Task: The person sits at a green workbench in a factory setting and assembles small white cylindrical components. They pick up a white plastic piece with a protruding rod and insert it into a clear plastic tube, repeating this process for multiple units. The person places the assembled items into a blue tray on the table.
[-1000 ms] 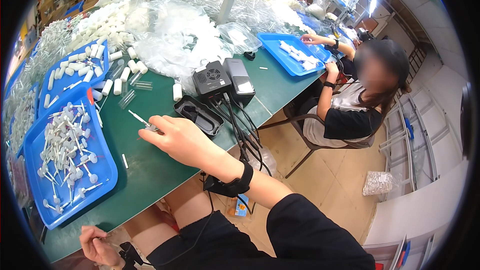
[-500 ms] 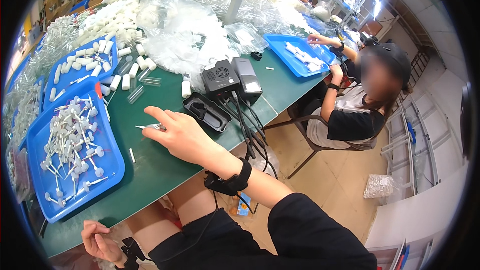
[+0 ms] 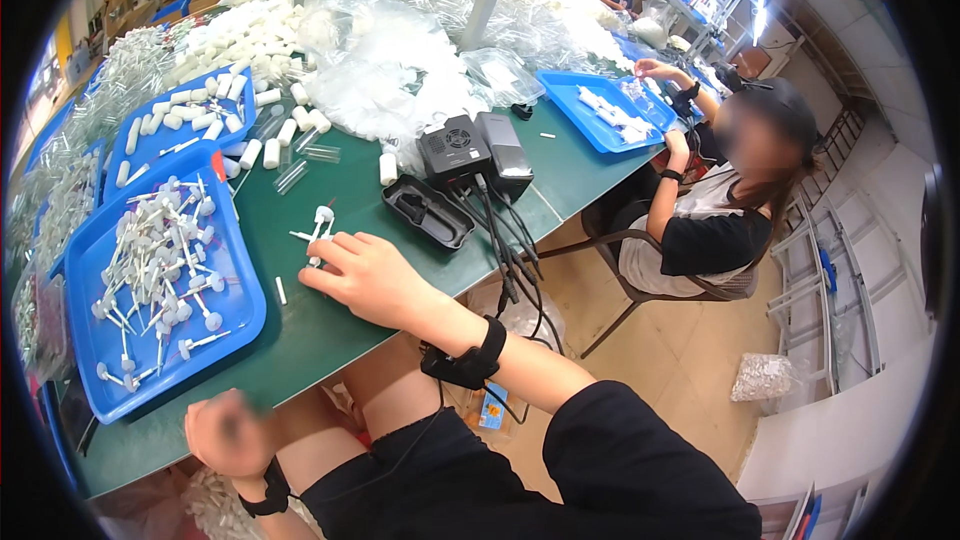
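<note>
My right hand [image 3: 370, 280] is low over the green table [image 3: 345, 340], its thumb and fingers closed around small white sticks with round grey heads [image 3: 323, 217]. The ends of these pieces poke out past the fingertips. My left hand [image 3: 226, 435] is at the table's near edge, partly smeared, and its fingers cannot be made out. Between my hands and to the left, a blue tray [image 3: 247, 325] bears a heap of similar grey-headed sticks [image 3: 165, 255]. A short white stick [image 3: 281, 290] lies alone on the table beside that tray.
Behind are a second blue tray [image 3: 113, 155] with white cylinders, clear tubes [image 3: 291, 177] and piled plastic bags [image 3: 385, 80]. A black box with cables [image 3: 452, 148] and an open black case [image 3: 428, 213] stand right of my hand. A seated co-worker [image 3: 690, 220] works at another blue tray [image 3: 610, 147].
Grey-headed pieces now show upright at my right fingertips. My left hand has turned and come further over the table edge. The whole view has shifted slightly.
</note>
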Available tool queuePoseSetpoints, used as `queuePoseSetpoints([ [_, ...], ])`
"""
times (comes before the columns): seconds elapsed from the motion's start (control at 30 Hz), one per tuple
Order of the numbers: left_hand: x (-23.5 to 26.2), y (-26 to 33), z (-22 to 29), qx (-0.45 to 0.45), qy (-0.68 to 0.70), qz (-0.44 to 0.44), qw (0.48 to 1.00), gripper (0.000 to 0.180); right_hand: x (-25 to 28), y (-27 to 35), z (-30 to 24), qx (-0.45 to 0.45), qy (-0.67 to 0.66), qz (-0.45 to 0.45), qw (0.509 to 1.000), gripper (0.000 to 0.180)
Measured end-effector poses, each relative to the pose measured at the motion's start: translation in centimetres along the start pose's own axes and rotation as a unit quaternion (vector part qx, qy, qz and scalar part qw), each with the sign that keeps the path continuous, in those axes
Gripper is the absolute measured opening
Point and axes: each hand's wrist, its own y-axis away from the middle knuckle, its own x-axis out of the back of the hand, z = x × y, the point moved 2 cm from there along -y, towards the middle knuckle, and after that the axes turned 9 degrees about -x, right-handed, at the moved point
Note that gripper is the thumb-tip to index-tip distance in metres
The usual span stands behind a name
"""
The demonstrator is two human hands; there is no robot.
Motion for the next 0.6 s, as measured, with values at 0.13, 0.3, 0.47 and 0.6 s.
queuePoseSetpoints([
  [0.13, 0.2, -0.1, 0.2, -0.018, -0.012, -0.022, 1.0, 0.019, -0.3, 0.0, -0.1, 0.004, 0.014, 0.026, 1.0, 0.012],
  [0.3, 0.5, -0.1, 0.2, 0.008, 0.028, -0.006, 1.0, 0.019, 0.5, -0.9, -0.5, -0.008, -0.032, 0.077, 0.996, 0.015],
  [0.47, 1.0, -0.3, 0.1, 0.071, 0.106, 0.033, 0.991, 0.019, 1.0, -2.1, -1.1, -0.043, -0.12, 0.147, 0.981, 0.023],
  [0.6, 1.7, -0.6, -0.1, 0.149, 0.209, 0.023, 0.966, 0.017, 0.8, -2.1, -0.9, -0.092, -0.173, 0.139, 0.971, 0.03],
])
